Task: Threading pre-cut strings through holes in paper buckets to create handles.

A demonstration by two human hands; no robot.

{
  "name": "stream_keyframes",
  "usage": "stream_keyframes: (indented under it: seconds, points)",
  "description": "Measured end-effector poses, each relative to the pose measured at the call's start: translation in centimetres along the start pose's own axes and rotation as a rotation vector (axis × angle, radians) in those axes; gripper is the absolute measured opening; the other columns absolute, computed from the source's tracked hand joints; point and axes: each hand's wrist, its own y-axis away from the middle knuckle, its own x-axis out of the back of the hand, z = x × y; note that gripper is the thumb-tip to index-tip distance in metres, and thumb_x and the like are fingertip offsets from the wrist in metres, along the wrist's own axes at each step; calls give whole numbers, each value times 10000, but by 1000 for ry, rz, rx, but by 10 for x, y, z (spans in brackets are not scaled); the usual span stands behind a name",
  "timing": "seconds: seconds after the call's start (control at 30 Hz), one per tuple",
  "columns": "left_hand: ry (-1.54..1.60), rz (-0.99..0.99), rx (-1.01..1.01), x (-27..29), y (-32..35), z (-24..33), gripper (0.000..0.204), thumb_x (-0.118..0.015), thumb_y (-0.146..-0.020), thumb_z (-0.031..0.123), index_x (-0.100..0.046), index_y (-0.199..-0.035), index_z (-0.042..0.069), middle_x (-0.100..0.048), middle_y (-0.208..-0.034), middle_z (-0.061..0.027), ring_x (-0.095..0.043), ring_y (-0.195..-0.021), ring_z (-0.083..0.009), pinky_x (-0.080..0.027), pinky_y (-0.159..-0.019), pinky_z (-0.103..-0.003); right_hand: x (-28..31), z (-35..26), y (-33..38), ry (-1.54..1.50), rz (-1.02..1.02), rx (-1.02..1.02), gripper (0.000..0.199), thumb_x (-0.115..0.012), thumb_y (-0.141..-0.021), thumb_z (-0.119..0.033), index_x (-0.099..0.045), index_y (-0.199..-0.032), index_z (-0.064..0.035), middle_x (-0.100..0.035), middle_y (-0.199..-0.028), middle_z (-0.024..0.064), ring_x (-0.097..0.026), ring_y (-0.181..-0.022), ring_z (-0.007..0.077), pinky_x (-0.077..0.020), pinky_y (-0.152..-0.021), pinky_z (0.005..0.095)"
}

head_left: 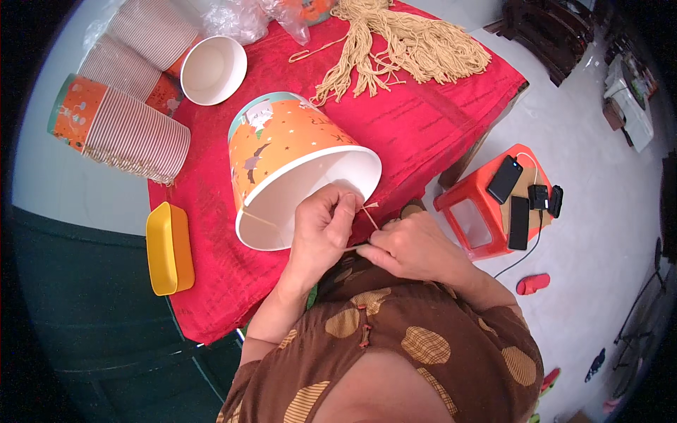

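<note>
- Pinched between thumb and fingers, the string (371, 219) is held by the left hand (319, 224) at the near right side of the bucket's rim; the right hand (416, 243) is closed on it a little lower, toward the body.
- Each hand seems to take its own part of the string so that the short stretch between them is drawn straight; one frayed end pokes out just beside the left fingertips. Whether the left fingers also press on the bucket wall, I cannot tell.
- Orange, with a green band at its narrow end, the bucket (293, 137) lies tilted on the red cloth (211, 299), at the near side of the table. It probably lies this way to bring the rim within easy reach of both hands.
- Its open mouth faces the body and slightly right; its base points away. So its long axis runs from far left to near right, at a slant.
- Between the hands, the string slants from the bucket's rim down to the right. Another pale strand crosses the rim's left side into the mouth.
- Beyond the bucket lies a pile of yarn (430, 53), perhaps set there to be handy; stacked buckets (137, 134) lie at the left, and a yellow box (185, 247) sits at the left edge.
</note>
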Motion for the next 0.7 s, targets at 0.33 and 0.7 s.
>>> stream_keyframes:
  seconds: [0.33,0.7]
  points:
    - [-40,7,-6,-2,-2,-1,272,-520,-1033,163,-650,-878,-18,-550,-637,16,-464,-550,-50,-373,-507,-225,1,-2,-4,117,489,-251,240,-659,-885,-118,-608,-670,-25,-598,-617,143,-614,-557,328,-460,-491,431]
    - [-53,9,-18,-2,-1,-1,268,-518,-1035,157,-659,-887,-16,-555,-627,16,-465,-541,-47,-367,-494,-226,-10,-4,-6,61,512,-208,210,-716,-840,-61,-605,-1018,-48,-614,-618,117,-642,-545,285,-483,-491,407]
